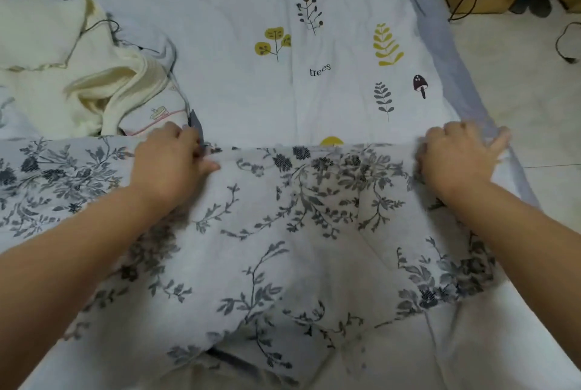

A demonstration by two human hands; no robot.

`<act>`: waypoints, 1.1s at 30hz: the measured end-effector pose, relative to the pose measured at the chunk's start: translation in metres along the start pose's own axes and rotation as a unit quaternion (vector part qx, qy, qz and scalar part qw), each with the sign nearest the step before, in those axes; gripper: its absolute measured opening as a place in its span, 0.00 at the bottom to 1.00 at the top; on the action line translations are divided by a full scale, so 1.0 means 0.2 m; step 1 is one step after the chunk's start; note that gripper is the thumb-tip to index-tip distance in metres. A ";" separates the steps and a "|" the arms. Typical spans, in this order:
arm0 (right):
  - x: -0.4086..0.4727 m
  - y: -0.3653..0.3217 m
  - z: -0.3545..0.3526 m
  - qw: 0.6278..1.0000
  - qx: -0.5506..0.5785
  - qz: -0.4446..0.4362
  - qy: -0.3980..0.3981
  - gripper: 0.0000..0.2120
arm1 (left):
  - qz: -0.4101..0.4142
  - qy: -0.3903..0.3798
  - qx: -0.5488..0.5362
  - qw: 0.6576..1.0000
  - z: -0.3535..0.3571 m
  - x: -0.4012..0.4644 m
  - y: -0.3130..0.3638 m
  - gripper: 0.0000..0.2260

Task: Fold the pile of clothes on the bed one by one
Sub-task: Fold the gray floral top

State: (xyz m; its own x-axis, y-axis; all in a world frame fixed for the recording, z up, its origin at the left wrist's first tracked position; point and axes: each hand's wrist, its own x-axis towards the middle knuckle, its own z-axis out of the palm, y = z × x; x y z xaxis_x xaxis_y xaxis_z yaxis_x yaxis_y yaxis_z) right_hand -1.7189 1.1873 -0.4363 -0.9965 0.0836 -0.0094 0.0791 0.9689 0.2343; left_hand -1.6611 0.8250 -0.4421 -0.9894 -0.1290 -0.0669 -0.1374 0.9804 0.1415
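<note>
A floral-print garment (283,248), white with grey-blue sprigs, lies spread across the near part of the bed (251,12), filling the view from 9 o'clock round through 6 to 3. Its far edge runs in a nearly straight line across the middle of the frame, and both hands sit on that edge. The left hand (171,160) is at about 10 o'clock, fingers curled and thumb tucked so that it pinches the fabric. The right hand (456,153) is at about 2 o'clock near the bed's side, knuckles bent over the edge and gripping it, though motion blur hides the exact finger positions.

The step in hand appears to be laying or squaring this far edge for a fold. To do it well, the person would keep both hands level so the edge stays straight, draw them slightly apart to take out slack, and smooth the creases visible towards 5 o'clock before pressing the fold flat. The right-hand end sits close to the mattress edge, so the cloth could slip over the side if pulled further that way.

A cream knitted garment (103,94) waits crumpled at 10 o'clock, just beyond the left hand, with a thin dark cord (176,81) trailing beside it. It looks unfolded, so the task seems far from finished.
</note>
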 end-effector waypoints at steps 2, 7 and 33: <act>0.01 -0.07 0.00 0.995 0.041 -0.075 -0.060 0.05 | 0.015 -0.115 0.062 0.991 0.08 0.01 -0.01 0.25; 0.03 -0.07 -0.01 0.978 0.062 -0.157 -0.122 0.15 | 0.093 -0.119 0.033 0.988 0.03 0.05 -0.05 0.17; -0.49 -0.42 -0.04 0.967 0.137 -0.139 -0.166 0.26 | 0.019 -0.093 -0.005 0.995 0.07 -0.43 0.10 0.17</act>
State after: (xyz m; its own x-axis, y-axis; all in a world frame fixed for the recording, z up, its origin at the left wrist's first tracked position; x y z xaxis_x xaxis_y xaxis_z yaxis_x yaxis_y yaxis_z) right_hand -1.6280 1.0968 -0.4478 -0.9200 -0.1627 -0.3566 -0.1406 0.9862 -0.0872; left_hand -1.5789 0.8567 -0.4467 -0.9680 -0.0611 -0.2435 -0.1016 0.9823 0.1572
